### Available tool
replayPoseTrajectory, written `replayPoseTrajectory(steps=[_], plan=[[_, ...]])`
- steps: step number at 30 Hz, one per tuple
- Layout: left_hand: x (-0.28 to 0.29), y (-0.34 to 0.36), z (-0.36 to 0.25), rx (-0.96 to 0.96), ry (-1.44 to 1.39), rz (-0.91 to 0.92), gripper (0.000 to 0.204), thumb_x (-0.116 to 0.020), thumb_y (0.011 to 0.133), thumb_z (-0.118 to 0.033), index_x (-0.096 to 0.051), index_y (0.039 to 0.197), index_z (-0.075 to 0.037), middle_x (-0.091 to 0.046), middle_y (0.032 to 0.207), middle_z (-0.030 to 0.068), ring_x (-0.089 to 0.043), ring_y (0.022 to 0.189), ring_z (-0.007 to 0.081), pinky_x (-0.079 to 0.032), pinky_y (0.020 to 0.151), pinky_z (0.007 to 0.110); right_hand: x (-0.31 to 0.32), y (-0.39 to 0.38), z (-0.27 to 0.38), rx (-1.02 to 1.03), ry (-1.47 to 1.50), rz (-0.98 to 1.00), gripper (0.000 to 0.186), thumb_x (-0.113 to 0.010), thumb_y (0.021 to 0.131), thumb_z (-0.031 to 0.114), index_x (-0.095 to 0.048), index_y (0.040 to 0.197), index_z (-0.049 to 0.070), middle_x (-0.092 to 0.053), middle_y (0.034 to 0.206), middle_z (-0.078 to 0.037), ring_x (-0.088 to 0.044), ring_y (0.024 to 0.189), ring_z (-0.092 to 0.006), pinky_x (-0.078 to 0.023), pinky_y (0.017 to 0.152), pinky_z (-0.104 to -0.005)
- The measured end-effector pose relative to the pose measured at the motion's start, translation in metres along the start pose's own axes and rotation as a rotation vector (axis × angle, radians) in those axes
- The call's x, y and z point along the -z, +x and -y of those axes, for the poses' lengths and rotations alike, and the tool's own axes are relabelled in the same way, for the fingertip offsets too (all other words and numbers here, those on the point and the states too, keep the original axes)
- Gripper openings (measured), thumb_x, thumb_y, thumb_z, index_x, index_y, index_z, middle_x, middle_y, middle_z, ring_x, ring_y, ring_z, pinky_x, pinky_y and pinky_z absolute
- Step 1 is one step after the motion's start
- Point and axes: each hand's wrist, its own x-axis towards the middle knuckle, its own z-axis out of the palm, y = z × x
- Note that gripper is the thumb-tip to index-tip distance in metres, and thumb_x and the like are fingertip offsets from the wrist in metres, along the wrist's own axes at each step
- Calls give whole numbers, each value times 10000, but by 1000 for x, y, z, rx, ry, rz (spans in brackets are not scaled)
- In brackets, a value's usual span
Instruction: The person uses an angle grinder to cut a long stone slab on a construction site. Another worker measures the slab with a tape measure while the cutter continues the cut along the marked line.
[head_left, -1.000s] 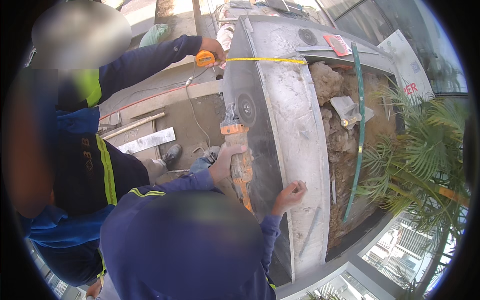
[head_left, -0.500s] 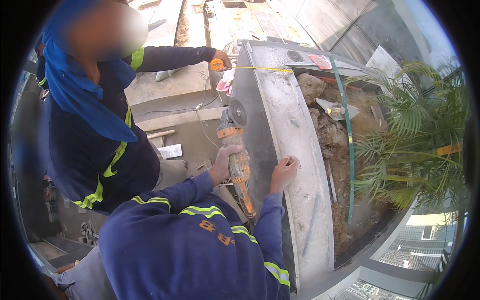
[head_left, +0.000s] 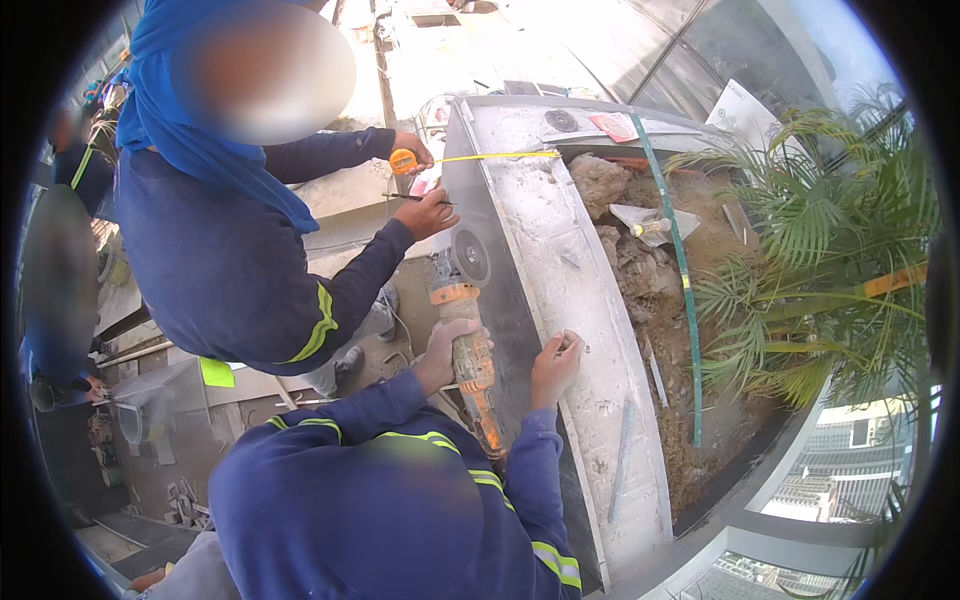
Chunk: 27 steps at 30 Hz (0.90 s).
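My left hand [head_left: 447, 352] grips the dusty orange-and-grey body of an angle grinder [head_left: 473, 365]. Its cutting disc [head_left: 470, 256] points away from me, beside the dark face of a low wall. Over the wall's pale, rough top [head_left: 610, 390], my right hand [head_left: 555, 368] has its fingertips pinched together; anything between them is too small to make out. Ahead on the left, a co-worker holds an orange tape measure [head_left: 403, 161], its yellow blade [head_left: 500, 156] stretched across the wall top. The co-worker's other hand [head_left: 428, 213] holds a thin dark pencil or marker [head_left: 405, 196].
Behind the wall is a soil-filled planter [head_left: 640, 270] with a green strip [head_left: 680, 260] across it. Palm fronds [head_left: 820, 290] crowd the right side. A thin grey strip [head_left: 622, 455] lies on the wall top. Further people and rubble [head_left: 182, 500] are at the left.
The co-worker has leaned in, and a second hand with the thin marking tool now shows by the tape. My view has shifted slightly; my grip on the grinder is the same.
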Motion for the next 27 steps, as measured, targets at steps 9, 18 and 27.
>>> replayPoseTrajectory(steps=[9, 18, 27], plan=[[-1, 43, -8, 138, 52, -4, 303, -746, 827, -199, -614, 1050, -42, -683, 923, 122, -726, 826, 268, -620, 708, 429, -5, -5, 6, -81, -31, -88, 223, -578, 1005, 153, -614, 1107, -42, -669, 960, -188, -667, 863, -294, -518, 758, -390], [-23, 56, -27, 185, 180, 57, 310, -762, 798, -180, -611, 1025, -34, -670, 886, 105, -716, 782, 232, -596, 681, 377, -8, -8, 12, -114, -123, -146, 252, -558, 1019, 193, -609, 1091, -44, -646, 927, -154, -628, 825, -251, -505, 735, -370], [-42, 70, -47, 143, 218, 183, 320, -767, 794, -140, -607, 1044, -22, -664, 856, 88, -698, 751, 199, -580, 691, 352, -13, 1, 30, -231, -113, -82, 331, -517, 1041, 250, -591, 1132, -60, -642, 1023, -205, -616, 864, -295, -487, 763, -408]])
